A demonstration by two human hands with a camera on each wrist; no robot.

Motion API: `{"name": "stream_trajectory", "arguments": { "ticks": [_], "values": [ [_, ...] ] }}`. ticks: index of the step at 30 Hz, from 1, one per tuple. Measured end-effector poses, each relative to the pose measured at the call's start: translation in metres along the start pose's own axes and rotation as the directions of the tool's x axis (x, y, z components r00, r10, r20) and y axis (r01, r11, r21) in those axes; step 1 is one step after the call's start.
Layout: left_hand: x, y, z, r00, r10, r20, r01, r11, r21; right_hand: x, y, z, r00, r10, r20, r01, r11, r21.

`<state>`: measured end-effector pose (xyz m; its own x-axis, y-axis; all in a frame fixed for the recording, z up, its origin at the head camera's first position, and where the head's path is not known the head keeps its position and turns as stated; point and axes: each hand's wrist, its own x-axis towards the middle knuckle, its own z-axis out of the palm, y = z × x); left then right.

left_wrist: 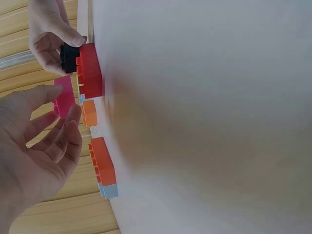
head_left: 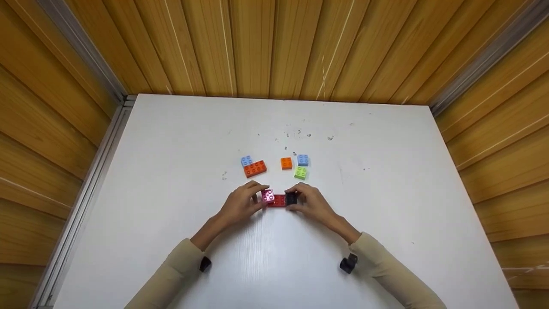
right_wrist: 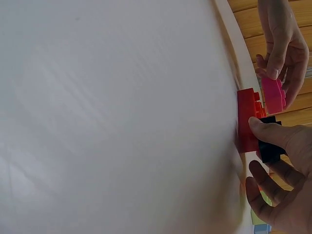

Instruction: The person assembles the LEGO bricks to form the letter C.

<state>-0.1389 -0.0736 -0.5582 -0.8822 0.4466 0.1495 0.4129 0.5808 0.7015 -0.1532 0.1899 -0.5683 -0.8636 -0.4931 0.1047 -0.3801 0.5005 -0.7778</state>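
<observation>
A long red brick [head_left: 279,200] lies on the white table between both hands, studs up. My left hand [head_left: 239,202] pinches a pink brick [head_left: 267,196] between thumb and fingers. In the left wrist view that pink brick [left_wrist: 64,96] is held above the studs, off to the red brick's left end. My right hand [head_left: 314,203] grips a black brick [head_left: 291,198] at the right end of the red one. In the right wrist view the black brick [right_wrist: 271,141] sits against the red brick's studded top, and the right thumb [right_wrist: 261,127] overlaps the red side.
Beyond the hands on the table [head_left: 180,141] are an orange-red long brick [head_left: 255,168], a light blue brick [head_left: 246,161] touching it, an orange brick [head_left: 286,163], another blue brick [head_left: 303,160] and a lime green brick [head_left: 300,173]. Wood-patterned walls [head_left: 291,47] stand around the table.
</observation>
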Motion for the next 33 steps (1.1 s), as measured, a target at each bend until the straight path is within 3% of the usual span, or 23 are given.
{"name": "stream_trajectory", "arguments": {
  "ticks": [5, 12, 17, 25, 33],
  "values": [
    [0.001, -0.001, 0.001, 0.999, -0.003, 0.045, 0.002, 0.999, 0.041, 0.002, 0.0, 0.0, 1.0, -0.009, -0.004, 0.009, 1.0, 0.008],
    [0.002, 0.0, 0.004, 0.998, -0.012, 0.06, 0.007, 0.996, 0.084, 0.0, -0.002, -0.002, 1.0, 0.009, 0.001, -0.009, 1.0, 0.022],
    [0.003, 0.001, 0.006, 0.999, -0.015, 0.041, 0.012, 0.997, 0.075, 0.0, -0.003, -0.001, 1.0, 0.016, 0.003, -0.016, 1.0, 0.02],
    [0.008, 0.002, 0.006, 0.998, -0.057, 0.008, 0.056, 0.997, 0.052, 0.004, 0.003, 0.002, 0.999, -0.045, -0.031, 0.045, 0.999, -0.004],
    [0.011, 0.002, 0.007, 0.997, -0.082, 0.0, 0.082, 0.996, 0.032, 0.002, 0.004, 0.001, 0.999, -0.033, -0.017, 0.034, 0.999, 0.014]
  ]
}}
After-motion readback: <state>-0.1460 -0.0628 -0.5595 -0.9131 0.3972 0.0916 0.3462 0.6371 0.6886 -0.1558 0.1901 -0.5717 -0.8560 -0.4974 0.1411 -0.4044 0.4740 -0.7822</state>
